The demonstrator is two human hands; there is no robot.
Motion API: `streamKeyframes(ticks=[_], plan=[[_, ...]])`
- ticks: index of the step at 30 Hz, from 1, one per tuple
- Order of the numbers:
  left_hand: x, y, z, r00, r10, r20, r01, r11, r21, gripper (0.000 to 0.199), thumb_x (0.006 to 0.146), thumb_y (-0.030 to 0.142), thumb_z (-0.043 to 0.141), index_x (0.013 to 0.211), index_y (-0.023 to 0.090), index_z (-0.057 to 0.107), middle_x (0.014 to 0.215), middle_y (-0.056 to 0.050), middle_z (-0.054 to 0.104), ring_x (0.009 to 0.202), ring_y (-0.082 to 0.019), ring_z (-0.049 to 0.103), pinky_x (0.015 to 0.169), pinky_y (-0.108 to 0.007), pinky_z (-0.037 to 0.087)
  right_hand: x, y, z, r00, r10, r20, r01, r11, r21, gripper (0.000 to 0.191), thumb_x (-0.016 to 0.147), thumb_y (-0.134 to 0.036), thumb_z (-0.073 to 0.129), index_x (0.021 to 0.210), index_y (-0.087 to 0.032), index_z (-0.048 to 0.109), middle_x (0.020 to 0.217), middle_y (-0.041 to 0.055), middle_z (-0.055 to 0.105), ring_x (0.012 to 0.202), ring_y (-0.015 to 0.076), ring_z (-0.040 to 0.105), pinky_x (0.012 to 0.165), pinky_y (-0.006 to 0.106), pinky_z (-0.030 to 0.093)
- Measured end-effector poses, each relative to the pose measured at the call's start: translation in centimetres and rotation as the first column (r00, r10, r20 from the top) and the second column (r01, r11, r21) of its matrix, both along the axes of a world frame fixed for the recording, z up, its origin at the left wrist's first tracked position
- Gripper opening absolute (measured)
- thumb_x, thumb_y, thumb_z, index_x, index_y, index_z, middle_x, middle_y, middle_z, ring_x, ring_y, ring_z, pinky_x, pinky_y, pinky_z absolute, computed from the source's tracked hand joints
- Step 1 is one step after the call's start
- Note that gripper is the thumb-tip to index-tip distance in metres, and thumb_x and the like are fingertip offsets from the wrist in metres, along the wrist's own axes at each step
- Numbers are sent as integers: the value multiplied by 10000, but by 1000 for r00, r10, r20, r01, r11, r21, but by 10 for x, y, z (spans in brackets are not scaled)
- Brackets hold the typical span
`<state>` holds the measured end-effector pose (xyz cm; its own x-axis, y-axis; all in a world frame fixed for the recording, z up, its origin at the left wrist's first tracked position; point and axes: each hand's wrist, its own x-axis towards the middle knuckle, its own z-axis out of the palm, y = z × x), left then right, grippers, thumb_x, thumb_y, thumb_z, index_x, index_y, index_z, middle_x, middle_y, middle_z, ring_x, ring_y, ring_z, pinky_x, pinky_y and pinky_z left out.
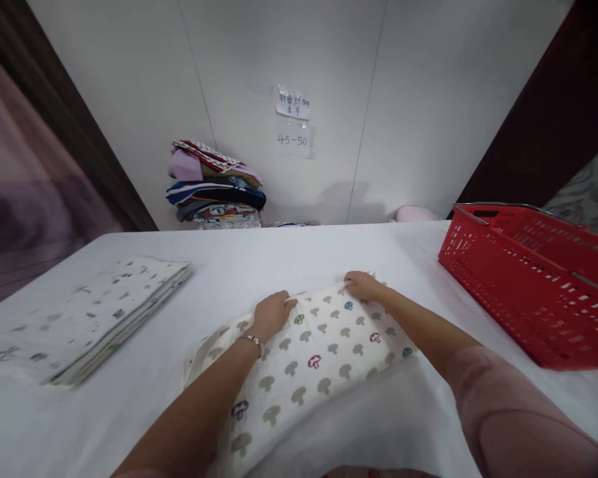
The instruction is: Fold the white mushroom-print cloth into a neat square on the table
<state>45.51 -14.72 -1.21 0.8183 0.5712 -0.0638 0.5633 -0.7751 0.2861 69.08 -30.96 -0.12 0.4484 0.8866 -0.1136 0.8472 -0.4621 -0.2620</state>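
A white cloth [323, 345] printed with grey, red, blue and green mushrooms lies in layers on the white-covered table [299, 252]. At its far edge, left of the middle, my left hand [272, 315] pinches the fabric between thumb and fingers; a bracelet is on that wrist. My right hand [363, 286] grips the far right corner, its fingers closed on the cloth. The near edge of the cloth slants up toward the right. Some of its left part is hidden behind my left forearm.
A folded stack of white patterned cloth [94, 312] lies on the left. On the right stands a red perforated basket [523, 285] with metal handles. Behind the table's far edge are piled folded textiles [216, 186] and a wall with paper signs [294, 123].
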Motion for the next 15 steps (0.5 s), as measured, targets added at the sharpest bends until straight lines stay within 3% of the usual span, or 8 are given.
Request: streamKeyframes(ticks=[9,15], plan=[[-1,-2,-12,995,-61,84,52,994,98,316,918,385,344,978,192,588,1007,-79,638,962,-214,563,762,-305,397,-4,1,-5,995,-24,97,33,995,-97,250,719,-221,524,935,-215,649,945,72,691,862,230,608,711,282,379],[-3,-3,-18,987,-85,137,68,990,124,339,922,376,339,996,171,599,999,-94,633,969,-223,545,835,-327,386,27,-14,1,986,-43,164,59,994,-95,369,734,-498,573,922,-196,670,935,118,687,955,281,594,905,382,330]])
